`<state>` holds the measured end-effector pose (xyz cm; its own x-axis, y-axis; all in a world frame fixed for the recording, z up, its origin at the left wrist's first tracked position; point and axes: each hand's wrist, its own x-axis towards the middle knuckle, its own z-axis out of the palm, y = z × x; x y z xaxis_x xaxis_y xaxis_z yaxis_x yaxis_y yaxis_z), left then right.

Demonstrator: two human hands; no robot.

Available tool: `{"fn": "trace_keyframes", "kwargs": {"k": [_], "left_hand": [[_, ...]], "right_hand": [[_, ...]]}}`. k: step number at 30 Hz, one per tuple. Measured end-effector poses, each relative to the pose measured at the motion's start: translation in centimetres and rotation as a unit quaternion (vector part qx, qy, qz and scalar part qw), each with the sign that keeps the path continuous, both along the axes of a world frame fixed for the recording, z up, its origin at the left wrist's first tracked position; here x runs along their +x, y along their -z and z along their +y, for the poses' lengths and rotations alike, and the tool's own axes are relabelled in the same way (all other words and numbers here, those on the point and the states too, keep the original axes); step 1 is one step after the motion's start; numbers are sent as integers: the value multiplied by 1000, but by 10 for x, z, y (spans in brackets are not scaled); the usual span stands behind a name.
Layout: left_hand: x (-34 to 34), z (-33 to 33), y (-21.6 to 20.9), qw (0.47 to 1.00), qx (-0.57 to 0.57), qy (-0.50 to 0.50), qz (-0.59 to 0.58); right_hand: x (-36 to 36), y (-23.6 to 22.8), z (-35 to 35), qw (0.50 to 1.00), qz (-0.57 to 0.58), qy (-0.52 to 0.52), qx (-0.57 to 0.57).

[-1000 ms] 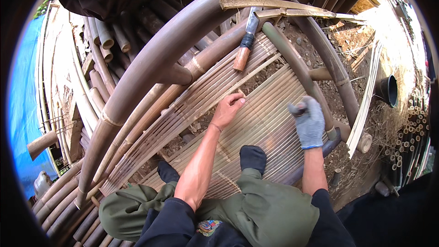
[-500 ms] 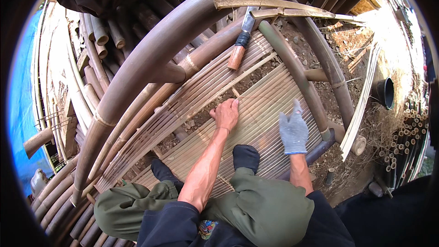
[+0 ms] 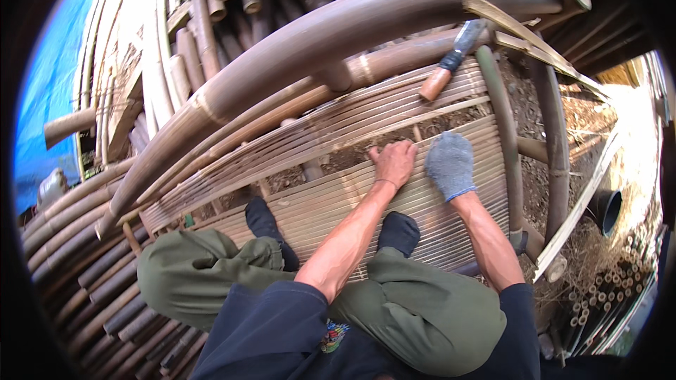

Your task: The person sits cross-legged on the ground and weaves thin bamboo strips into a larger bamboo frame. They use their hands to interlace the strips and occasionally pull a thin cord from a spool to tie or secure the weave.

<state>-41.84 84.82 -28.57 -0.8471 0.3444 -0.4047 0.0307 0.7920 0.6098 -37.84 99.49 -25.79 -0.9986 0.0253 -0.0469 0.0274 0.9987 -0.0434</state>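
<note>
My bare left hand (image 3: 393, 163) is at the far edge of a panel of thin bamboo slats (image 3: 317, 214), fingers curled over the outermost slat beside a gap. Close to its right, my right hand (image 3: 451, 163), in a grey glove, bears down on the same panel. It looks closed like a fist; its fingertips are hidden beneath it. Beyond the gap runs a second band of slats (image 3: 282, 142). A knife (image 3: 440, 79) with a wooden handle, dark wrapping and metal blade lies across that band, out of both hands.
A thick curved bamboo pole (image 3: 274, 49) arches over the left and far side. Split bamboo strips (image 3: 546, 49) lie at the far right. A black bucket (image 3: 604, 211) stands right. Several bamboo poles (image 3: 113, 288) are stacked left. My socked feet (image 3: 399, 233) rest on the slats.
My gloved right hand has gone from raised with extended fingers to lowered and curled on the slats, nearer my left hand. The view has shifted; my left hand stays at the slat edge.
</note>
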Motion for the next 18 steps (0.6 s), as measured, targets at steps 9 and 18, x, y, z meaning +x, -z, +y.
{"fn": "trace_keyframes", "kwargs": {"k": [9, 18], "left_hand": [[-1, -3, 4, 1000, 11, 18, -7], [-5, -6, 6, 998, 20, 27, -51]], "right_hand": [[29, -27, 31, 843, -409, 86, -339], [37, -85, 60, 832, -125, 86, -534]]}}
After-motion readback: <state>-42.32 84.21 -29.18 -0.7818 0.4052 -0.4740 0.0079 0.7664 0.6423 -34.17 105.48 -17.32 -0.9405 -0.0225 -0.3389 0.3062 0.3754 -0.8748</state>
